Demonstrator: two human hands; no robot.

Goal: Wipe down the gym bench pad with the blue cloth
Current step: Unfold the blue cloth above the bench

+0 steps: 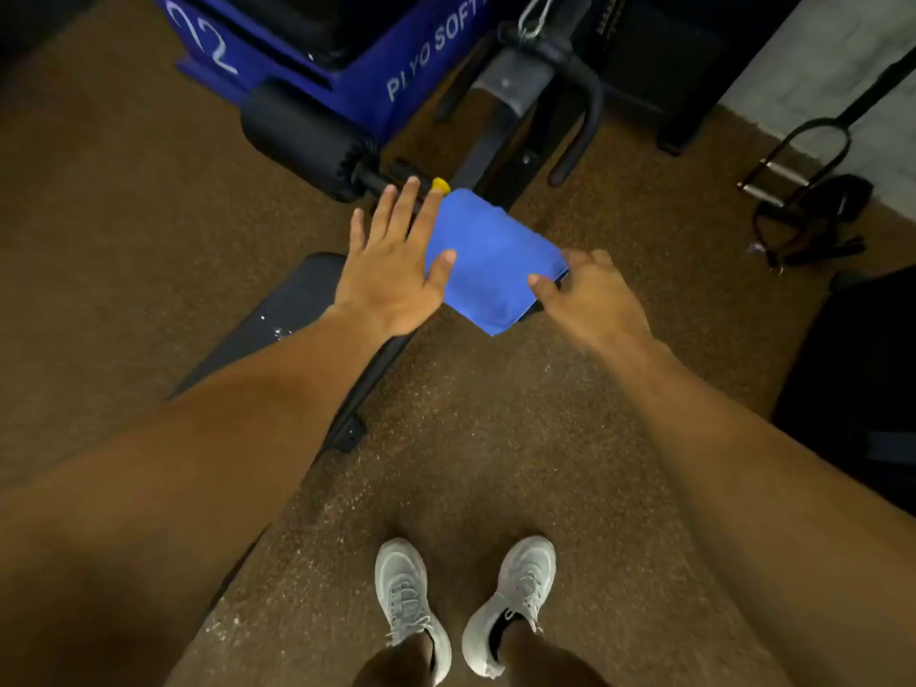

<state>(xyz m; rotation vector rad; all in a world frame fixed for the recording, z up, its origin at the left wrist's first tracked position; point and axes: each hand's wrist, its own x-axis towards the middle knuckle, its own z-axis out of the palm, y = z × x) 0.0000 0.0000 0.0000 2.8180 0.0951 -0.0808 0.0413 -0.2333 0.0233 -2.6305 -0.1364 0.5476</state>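
Brown gym floor (pixel 495 438) all around, speckled, with two grey shoes (pixel 411 607) planted near the bottom. Standing close like that likely makes the reach easy.

Big blue box (pixel 396 57) at the top, white letters on its side. Fat black roller (pixel 302 141) just in front of it.

Long black bench pad (pixel 292 309), slanting from the low left up to the middle. A few wet spots (pixel 275 329) on it, so probably not wiped dry yet.

Blue cloth (pixel 490 260), folded flat, lying on the top end of the pad. Folded thick, likely to give a good wiping face.

Left hand (pixel 396 270) flat and spread, fingers straight, thumb on the cloth's left edge, probably to pin it down.

Right hand (pixel 590 295) with fingers bent, grasping the cloth's right edge, ready to pull or push.

Tiny yellow knob (pixel 440 184) peeking out just past the cloth.
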